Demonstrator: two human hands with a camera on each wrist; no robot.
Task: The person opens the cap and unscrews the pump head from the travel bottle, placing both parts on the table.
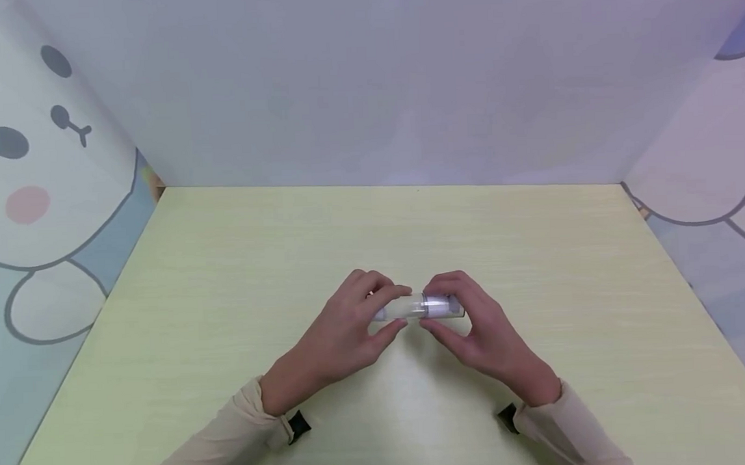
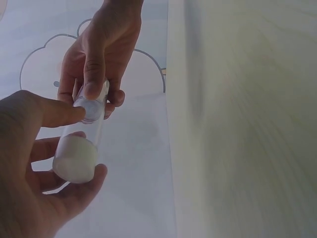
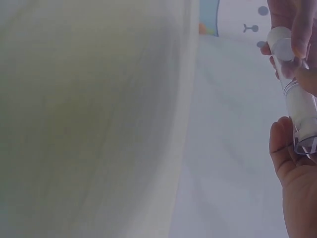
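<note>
A slim, clear cylindrical bottle (image 1: 404,306) lies level between both hands above the table, its long side running left to right. My left hand (image 1: 350,323) grips the left part, thumb below and fingers above. The transparent right end, which looks like a cap (image 1: 445,306), is pinched by my right hand (image 1: 483,328). A rounded white end (image 2: 75,159) shows between the left fingers in the left wrist view. From the right wrist, the clear end has a see-through rim (image 3: 307,145) and a whitish part inside it. Fingers hide parts of the bottle.
A pale wooden table (image 1: 256,250) spreads under the hands. A plain light wall (image 1: 392,88) rises at its back edge, and panels with cartoon figures (image 1: 37,169) flank both sides. Black straps (image 1: 299,425) show at the sleeve cuffs.
</note>
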